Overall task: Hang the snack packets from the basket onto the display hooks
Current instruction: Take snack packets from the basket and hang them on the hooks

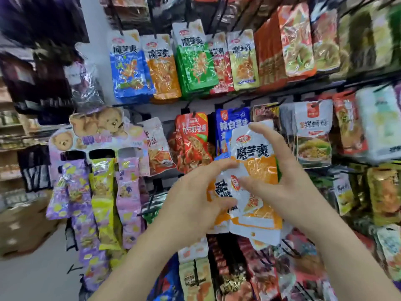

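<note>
Display rack (271,93): rows of glossy, crinkled foil pouches (130,70) on thin black hooks (118,20). Pink bear card (97,131) with three dangling strips. Left hand (195,203) and right hand (288,181) both grasp a fanned bunch of flat orange-white packets (258,157) in front of the middle row; count unclear.

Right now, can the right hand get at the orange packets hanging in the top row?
Probably yes: nothing stands between the right hand and the hanging orange packets, up-left. But it grips an upright orange packet, and the left hand holds the lower packets, so it would arrive full.
</note>
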Demonstrator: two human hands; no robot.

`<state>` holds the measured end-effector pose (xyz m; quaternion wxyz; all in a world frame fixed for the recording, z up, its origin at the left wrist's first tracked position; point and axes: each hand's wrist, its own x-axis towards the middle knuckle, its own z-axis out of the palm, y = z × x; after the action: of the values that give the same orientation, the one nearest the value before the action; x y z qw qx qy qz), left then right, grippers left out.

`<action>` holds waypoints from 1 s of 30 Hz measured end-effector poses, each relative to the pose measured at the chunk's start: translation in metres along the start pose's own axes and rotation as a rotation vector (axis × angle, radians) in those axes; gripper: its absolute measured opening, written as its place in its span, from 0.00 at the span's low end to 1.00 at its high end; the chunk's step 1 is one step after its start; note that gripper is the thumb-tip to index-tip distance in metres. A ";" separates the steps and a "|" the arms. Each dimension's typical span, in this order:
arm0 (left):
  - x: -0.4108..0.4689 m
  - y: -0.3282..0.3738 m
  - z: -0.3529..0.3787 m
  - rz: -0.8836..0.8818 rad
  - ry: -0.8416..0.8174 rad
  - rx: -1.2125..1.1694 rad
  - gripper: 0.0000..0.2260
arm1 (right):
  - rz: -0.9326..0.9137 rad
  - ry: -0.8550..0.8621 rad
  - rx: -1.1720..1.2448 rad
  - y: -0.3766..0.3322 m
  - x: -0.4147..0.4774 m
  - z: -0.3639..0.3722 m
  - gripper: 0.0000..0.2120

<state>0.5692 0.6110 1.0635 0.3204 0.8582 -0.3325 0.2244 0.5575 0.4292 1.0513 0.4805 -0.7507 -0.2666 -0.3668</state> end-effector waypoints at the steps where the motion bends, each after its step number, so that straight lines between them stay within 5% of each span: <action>1: 0.007 0.000 0.002 -0.032 0.033 -0.063 0.27 | -0.013 0.004 0.035 0.004 0.007 -0.001 0.29; 6: 0.039 -0.001 0.012 -0.155 0.200 -0.255 0.23 | 0.007 0.041 0.175 0.027 0.042 -0.003 0.09; 10: 0.058 0.003 0.014 -0.264 0.415 -0.413 0.12 | 0.054 0.131 0.345 0.038 0.063 -0.008 0.08; 14: 0.073 0.023 0.011 -0.274 0.485 -0.724 0.09 | 0.030 -0.010 0.385 0.031 0.081 -0.010 0.12; 20: 0.102 0.043 -0.044 -0.151 0.640 -0.592 0.07 | -0.135 -0.130 0.372 -0.008 0.127 -0.020 0.09; 30: 0.147 0.036 -0.150 -0.156 0.457 -0.460 0.07 | -0.200 -0.076 0.345 -0.052 0.198 0.004 0.08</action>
<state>0.6171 0.6329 1.2700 0.5884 0.7136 -0.2275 0.3048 0.6366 0.4631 1.2368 0.5528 -0.6401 -0.4169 -0.3330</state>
